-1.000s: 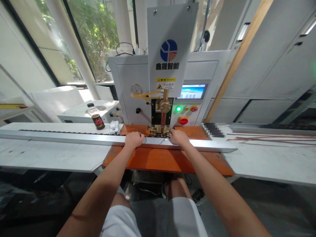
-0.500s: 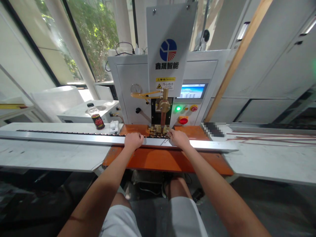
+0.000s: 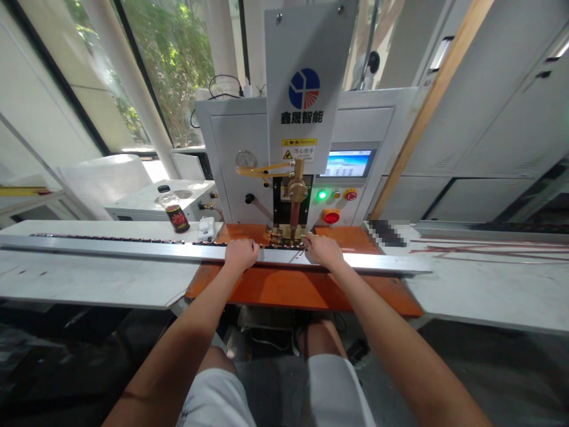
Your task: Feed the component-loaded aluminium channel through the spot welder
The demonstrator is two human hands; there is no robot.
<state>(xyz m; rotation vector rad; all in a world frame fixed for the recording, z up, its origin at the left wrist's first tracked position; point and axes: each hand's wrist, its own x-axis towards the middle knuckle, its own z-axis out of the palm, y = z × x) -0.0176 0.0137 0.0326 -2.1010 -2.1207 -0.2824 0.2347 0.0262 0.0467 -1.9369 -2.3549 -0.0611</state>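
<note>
A long silver metal bar (image 3: 155, 251) lies across the orange work plate (image 3: 284, 287). My left hand (image 3: 241, 255) is closed around the bar's upper part, left of the machine's copper electrode (image 3: 295, 214). Right of the electrode, my right hand (image 3: 324, 250) is pinched near the brass clamp block (image 3: 288, 232). Something thin and wire-like shows at its fingertips, too small to name. A dark strip with small shiny pieces (image 3: 133, 239) runs along the bar's back edge on the left.
The grey machine (image 3: 237, 136) stands behind, with a lit screen (image 3: 345, 164) and red knob (image 3: 331, 217). A bottle (image 3: 174, 210) and white object (image 3: 206, 229) are at the left. Copper rods (image 3: 484, 249) lie on the right table, near a blurred dark item (image 3: 389, 232).
The view has shifted very slightly. Both hands keep the same place and grip on the bar and beside the clamp.
</note>
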